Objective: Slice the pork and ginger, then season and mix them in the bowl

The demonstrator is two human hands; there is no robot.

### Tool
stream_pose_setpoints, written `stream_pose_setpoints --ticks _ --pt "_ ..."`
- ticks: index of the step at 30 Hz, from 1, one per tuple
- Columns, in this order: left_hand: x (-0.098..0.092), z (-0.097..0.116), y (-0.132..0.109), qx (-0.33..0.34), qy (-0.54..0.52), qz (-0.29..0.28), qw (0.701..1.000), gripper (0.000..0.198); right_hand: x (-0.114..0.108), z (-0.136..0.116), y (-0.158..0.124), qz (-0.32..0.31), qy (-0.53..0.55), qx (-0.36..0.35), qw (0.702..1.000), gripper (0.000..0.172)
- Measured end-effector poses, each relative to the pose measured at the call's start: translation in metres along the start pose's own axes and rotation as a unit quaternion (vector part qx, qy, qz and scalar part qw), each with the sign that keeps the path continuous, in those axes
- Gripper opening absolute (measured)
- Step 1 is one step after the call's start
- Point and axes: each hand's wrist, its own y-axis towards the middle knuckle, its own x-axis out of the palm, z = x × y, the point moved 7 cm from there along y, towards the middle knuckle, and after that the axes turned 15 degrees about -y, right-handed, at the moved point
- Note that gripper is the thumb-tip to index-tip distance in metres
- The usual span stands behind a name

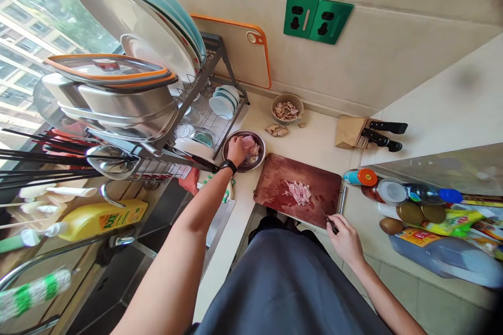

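Left hand (pixel 237 149) curls its fingers onto raw meat (pixel 250 142) in a bowl (pixel 264 149); right hand (pixel 346 241) grips a knife (pixel 328 218) beside sliced meat (pixel 298 192) on a chopping board (pixel 320 180). Slicing is in hand, with the bowl on the worktop (pixel 243 230) holding more raw meat.

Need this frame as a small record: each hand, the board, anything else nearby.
left hand: on pink raw meat in a round metal bowl
right hand: gripping a black-handled kitchen knife
board: reddish-brown wooden cutting board, bearing sliced pink meat
left wrist: black wristwatch
beside bowl: grey wire dish rack
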Motion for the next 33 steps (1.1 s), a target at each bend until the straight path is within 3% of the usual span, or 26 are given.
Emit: stream_pose_setpoints --ticks 2,4,8,10,12,16,19,22,26,30,33 --pt "0.002 0.015 -0.027 0.028 -0.008 0.042 0.999 0.034 -0.002 0.005 0.001 0.011 0.012 0.017 1.0 0.024" --pt "0.019 0.035 -0.067 0.06 -0.034 0.041 0.997 0.026 -0.001 0.014 0.001 0.018 0.019 0.037 0.999 0.024" --pt "0.094 0.084 -0.16 0.101 -0.125 -0.07 0.984 0.024 0.01 0.029 0.001 0.021 0.025 0.074 0.997 0.026" --pt "0.128 0.099 -0.191 0.056 -0.145 -0.056 0.986 0.034 0.018 0.031 0.003 0.015 0.044 0.089 0.995 0.028" --pt "0.154 0.11 -0.207 0.003 -0.146 -0.018 0.989 0.041 0.03 0.033 0.005 -0.01 0.099 0.124 0.987 0.034" --pt "0.184 0.125 -0.208 -0.065 -0.151 0.02 0.986 0.048 0.069 0.047 -0.004 -0.106 0.283 0.249 0.92 0.05" --pt "0.193 0.13 -0.203 -0.088 -0.147 0.035 0.985 0.049 0.091 0.054 -0.014 -0.143 0.352 0.28 0.882 0.052" --pt "0.201 0.134 -0.203 -0.092 -0.135 0.023 0.986 0.05 0.106 0.05 -0.018 -0.151 0.357 0.284 0.877 0.052" --pt "0.209 0.14 -0.203 -0.088 -0.142 0.02 0.986 0.047 0.118 0.021 -0.007 -0.169 0.335 0.25 0.893 0.047" --pt "0.203 0.139 -0.201 -0.097 -0.174 0.095 0.975 0.028 0.124 -0.005 0.011 -0.196 0.308 0.176 0.914 0.035" --pt "0.198 0.136 -0.202 -0.086 -0.199 0.135 0.967 0.018 0.126 -0.008 0.017 -0.225 0.321 0.154 0.907 0.035"
